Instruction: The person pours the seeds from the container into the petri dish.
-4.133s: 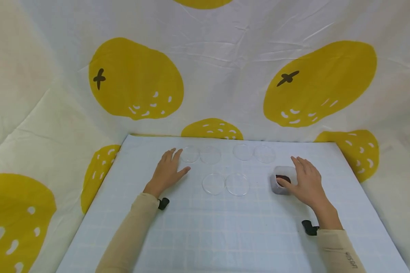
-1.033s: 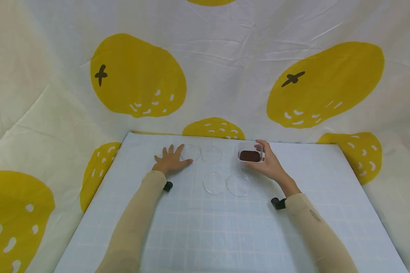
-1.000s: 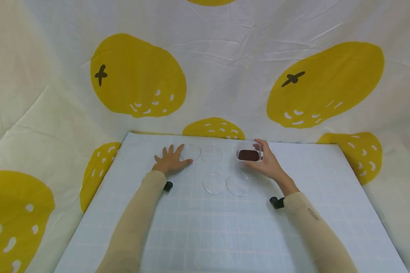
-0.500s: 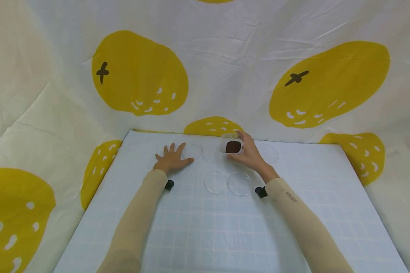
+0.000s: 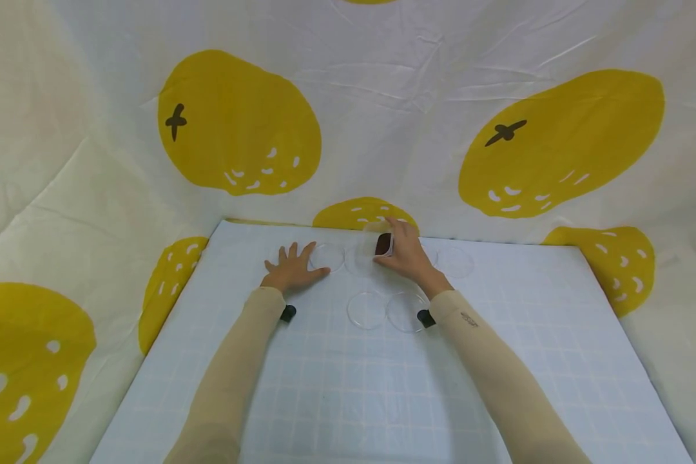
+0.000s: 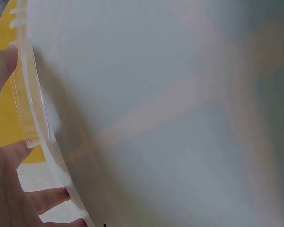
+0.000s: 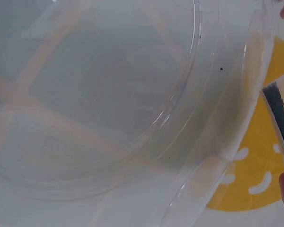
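right hand (image 5: 408, 254): my fingers and thumb grip the clear box (image 5: 374, 233), tilted, dark filling (image 5: 384, 245) showing.
box: apparently above the back row's second dish (image 5: 356, 261).
left hand (image 5: 292, 269): fingers spread, thumb and forefinger at the leftmost dish (image 5: 328, 258).
step: tipping toward the second dish, i judge.
next move: calls for a slow, steady tilt inside the rim.

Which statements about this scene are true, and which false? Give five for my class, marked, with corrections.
1. The right hand holds a translucent tub. True.
2. Both hands grip the tub. False: the left hand spreads its fingers beside a petri dish.
3. The tub contains dark brown material. True.
4. Dark material fills every dish. False: the two petri dishes nearest the person look clear.
5. Both sleeves are beige. True.
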### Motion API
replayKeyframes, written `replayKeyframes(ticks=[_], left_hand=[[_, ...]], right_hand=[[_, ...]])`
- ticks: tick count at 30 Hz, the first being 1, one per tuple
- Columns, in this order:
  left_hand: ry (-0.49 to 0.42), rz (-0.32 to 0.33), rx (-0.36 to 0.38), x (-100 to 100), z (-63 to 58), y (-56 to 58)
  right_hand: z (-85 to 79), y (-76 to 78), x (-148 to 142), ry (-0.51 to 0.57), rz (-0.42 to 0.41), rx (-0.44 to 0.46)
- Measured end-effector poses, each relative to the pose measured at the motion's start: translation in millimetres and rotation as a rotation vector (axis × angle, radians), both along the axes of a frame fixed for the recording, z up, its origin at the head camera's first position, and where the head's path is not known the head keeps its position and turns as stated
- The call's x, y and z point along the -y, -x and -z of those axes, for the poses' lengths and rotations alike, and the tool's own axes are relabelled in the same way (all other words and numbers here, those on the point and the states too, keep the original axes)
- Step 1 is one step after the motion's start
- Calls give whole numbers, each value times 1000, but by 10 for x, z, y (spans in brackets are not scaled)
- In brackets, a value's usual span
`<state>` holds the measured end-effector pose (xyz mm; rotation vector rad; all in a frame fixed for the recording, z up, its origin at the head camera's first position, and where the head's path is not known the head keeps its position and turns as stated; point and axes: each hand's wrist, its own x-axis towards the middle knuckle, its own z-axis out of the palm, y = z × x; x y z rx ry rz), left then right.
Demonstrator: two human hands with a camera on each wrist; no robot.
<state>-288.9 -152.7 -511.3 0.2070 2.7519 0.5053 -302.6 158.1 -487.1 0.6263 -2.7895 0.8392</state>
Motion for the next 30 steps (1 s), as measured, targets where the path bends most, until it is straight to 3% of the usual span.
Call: replayKeyframes(ticks=[12,21,30], left_hand=[[4,-6,0,19,32,32],[-16,-9,2,5,-9,2],[-7,-16,-8,15,38,33]], right_hand=[[-113,59,347,-220,-14,-104],[-155,73,519,-283,-38,-176],[-149,95,656,-366,-37,-209]])
